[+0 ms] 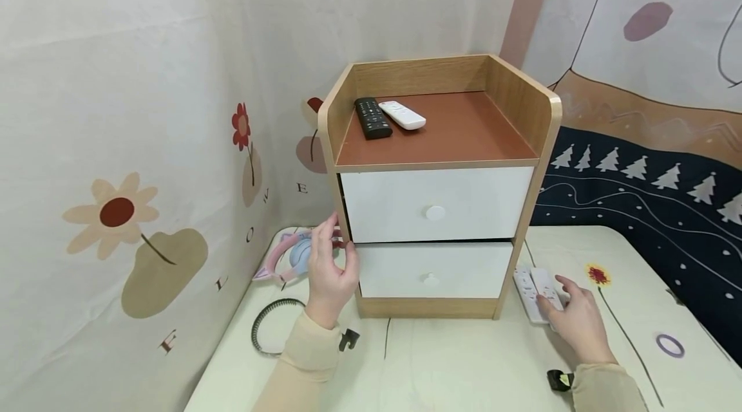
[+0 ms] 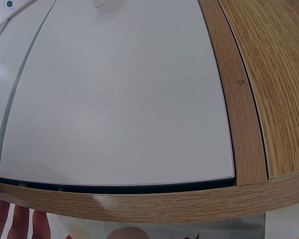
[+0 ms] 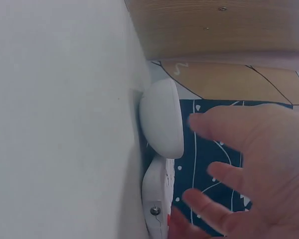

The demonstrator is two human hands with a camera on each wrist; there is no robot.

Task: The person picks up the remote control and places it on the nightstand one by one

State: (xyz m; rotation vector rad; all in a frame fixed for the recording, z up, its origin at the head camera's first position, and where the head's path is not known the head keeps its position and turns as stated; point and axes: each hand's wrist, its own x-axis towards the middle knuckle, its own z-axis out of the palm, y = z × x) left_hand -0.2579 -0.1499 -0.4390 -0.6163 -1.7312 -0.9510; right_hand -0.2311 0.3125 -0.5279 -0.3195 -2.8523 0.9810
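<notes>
A small wooden cabinet (image 1: 446,308) with two white drawers stands in front of me. The upper drawer (image 1: 394,206) sits slightly crooked, a dark gap along its left side. My left hand (image 1: 332,273) rests at the cabinet's left side panel (image 2: 139,206), thumb at the front edge and straight fingers along the outer face. To the right, my right hand (image 1: 580,322) is spread over two long white pieces with small marks, lying side by side: a left one (image 1: 526,296) and a right one (image 1: 547,290). In the right wrist view, its fingers stand apart from the rounded white end (image 3: 162,119).
On the cabinet's brown top lie a black remote (image 1: 373,118) and a white remote (image 1: 402,115). Pink and blue cat-ear headphones (image 1: 299,254) and a black coiled ring (image 1: 255,329) lie left of the cabinet. A purple ring (image 1: 661,349) lies at the right.
</notes>
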